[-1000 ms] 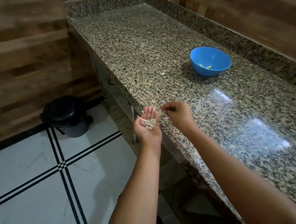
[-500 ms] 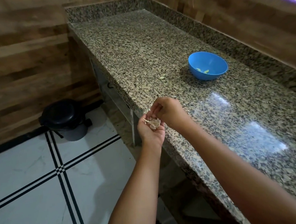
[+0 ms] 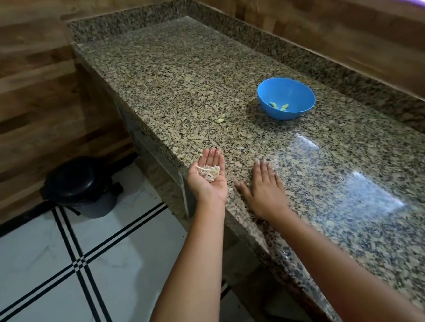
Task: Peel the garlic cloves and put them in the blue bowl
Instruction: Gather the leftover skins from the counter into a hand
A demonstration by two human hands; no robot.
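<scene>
Nearest, two bare forearms are reaching in from the bottom edge toward the speckled brown-and-grey polished granite desk (image 3: pixel 308 179). The left hand (image 3: pixel 209 180) is hovering palm up at the desk's near left edge, fingers straight and lying together, cradling a small heap of pale papery garlic skins (image 3: pixel 210 172) in the palm. Just to its right, the right hand (image 3: pixel 262 186) is lying palm down on the desk surface, fingers straight and side by side, thumb spread out toward the left hand; it is gripping nothing.

Farther along the desk, a single pale peeled garlic clove (image 3: pixel 220 119) is sitting on the bare stone, left of the bowl and apart from it. Farther right, the round blue plastic bowl (image 3: pixel 300 104) is standing upright near the desk's back ledge, holding a few yellowish-green peeled cloves (image 3: pixel 279 106) at its bottom.

Off to the left, on the white tiled floor with black double stripes (image 3: pixel 50 272), a dark round lidded bin (image 3: pixel 81 186) is standing against the brown wood-panel wall (image 3: pixel 25 86).
</scene>
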